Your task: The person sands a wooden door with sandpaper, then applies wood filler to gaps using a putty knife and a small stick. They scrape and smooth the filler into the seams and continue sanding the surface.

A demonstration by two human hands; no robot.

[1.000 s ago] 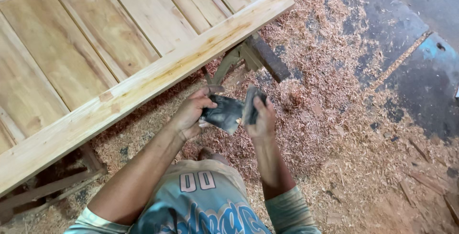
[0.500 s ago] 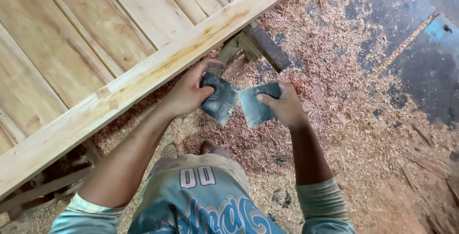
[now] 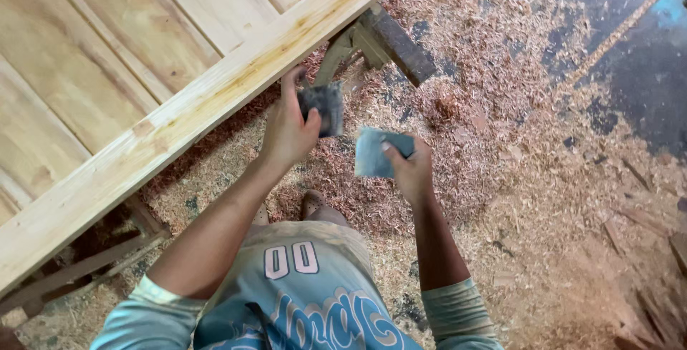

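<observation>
A large pale wooden panelled door (image 3: pixel 143 71) lies flat on trestles at the left. Just off its near long edge, the left hand (image 3: pixel 290 132) has its fingers (image 3: pixel 289 81) closed around a dark grey worn sheet of sandpaper (image 3: pixel 322 107), held upright. To the right, apart from it, the right hand (image 3: pixel 409 167) pinches a blue-grey folded sheet of sandpaper (image 3: pixel 372 153) between thumb and fingers. Below both, the floor covered in reddish wood shavings (image 3: pixel 515 200) spreads rightward.
</observation>
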